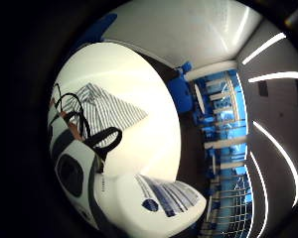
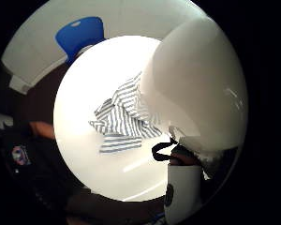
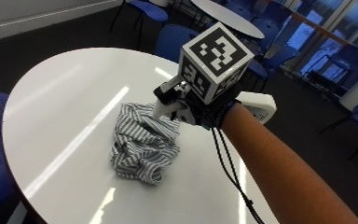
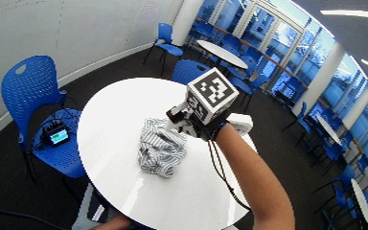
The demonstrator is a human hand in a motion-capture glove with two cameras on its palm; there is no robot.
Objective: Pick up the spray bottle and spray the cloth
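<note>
The outside view looks from above and behind the person's forearm, down over the round white counter [image 3: 61, 93], quite near. The wide outside view looks from higher and farther, the same way, and also shows chairs and windows. Both palm views look out from the palm, very near the white bottle [image 2: 196, 89]. All four views share the striped cloth [image 3: 145, 147] on the counter.

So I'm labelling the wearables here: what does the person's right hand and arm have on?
The right hand wears a black glove with black straps and white plastic parts. The forearm is bare, with no sleeve showing. In the palm views, black strap loops and a white plastic piece with a dark round opening sit at the edge.
</note>
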